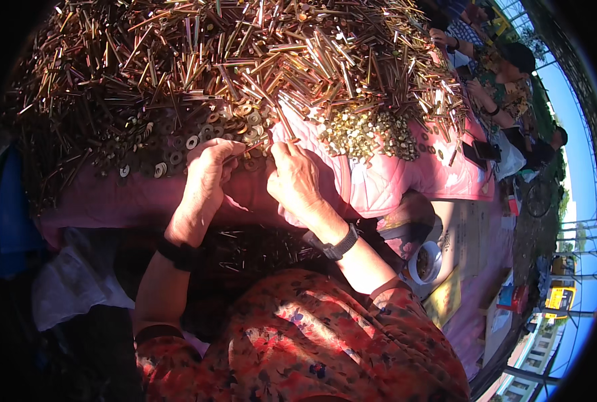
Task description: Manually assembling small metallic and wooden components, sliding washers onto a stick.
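Observation:
My left hand (pixel 208 167) is closed in a pinch, with what looks like a thin metal rod (pixel 246 151) sticking out of its fingertips toward the right. Close beside it, my right hand (pixel 296 179) is closed too, its thumb and fingers pressed together. A copper-coloured rod (pixel 286 124) meets its fingertips; I cannot tell whether it is gripped or lies behind them. Flat round washers (pixel 192 142) are scattered around the left hand. Beyond the right hand is a heap of small shiny brass-coloured nuts (pixel 369 134). Both hands are over the front edge of a pink quilted cloth (pixel 131 201).
A big pile of long metal rods (pixel 245 53) covers the far part of the table. A white plastic bag (pixel 77 285) hangs at the left. To the right are a white bowl (pixel 424 261) and a dark phone-like object (pixel 474 154). Other people (pixel 509 77) sit along the right side.

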Tool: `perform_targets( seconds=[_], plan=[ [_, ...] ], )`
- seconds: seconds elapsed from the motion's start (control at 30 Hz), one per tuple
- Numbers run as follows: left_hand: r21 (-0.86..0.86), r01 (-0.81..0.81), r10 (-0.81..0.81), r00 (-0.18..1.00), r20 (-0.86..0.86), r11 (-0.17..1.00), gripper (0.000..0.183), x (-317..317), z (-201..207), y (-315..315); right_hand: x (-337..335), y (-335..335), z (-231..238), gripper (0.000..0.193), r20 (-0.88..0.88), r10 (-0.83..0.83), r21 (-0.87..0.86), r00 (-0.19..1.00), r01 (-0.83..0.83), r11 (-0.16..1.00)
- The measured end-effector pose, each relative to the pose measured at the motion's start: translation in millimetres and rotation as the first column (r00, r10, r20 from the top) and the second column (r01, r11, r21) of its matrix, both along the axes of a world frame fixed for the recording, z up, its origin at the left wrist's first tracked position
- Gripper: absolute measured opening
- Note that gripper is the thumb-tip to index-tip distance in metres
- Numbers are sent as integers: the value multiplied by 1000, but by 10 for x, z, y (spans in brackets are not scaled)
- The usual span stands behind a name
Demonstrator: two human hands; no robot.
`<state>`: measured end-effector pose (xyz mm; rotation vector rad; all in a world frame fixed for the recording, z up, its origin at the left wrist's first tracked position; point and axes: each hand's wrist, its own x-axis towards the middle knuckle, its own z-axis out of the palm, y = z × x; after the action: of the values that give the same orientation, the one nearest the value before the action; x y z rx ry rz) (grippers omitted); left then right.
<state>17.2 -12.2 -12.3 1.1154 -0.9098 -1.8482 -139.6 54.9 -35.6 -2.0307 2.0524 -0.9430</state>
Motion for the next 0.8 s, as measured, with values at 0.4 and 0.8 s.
perform_targets(
  seconds=[0.4, 0.8],
  plan=[
    [-28, 106, -106, 994, 25, 994, 8, 13, 84, 61, -153, 83, 252, 11, 774, 101, -80, 625, -61, 995],
    [-122, 126, -119, 991, 67, 984, 11, 62, 63, 27, -143, 129, 414, 15, 734, 136, -57, 665, -139, 989]
  ],
)
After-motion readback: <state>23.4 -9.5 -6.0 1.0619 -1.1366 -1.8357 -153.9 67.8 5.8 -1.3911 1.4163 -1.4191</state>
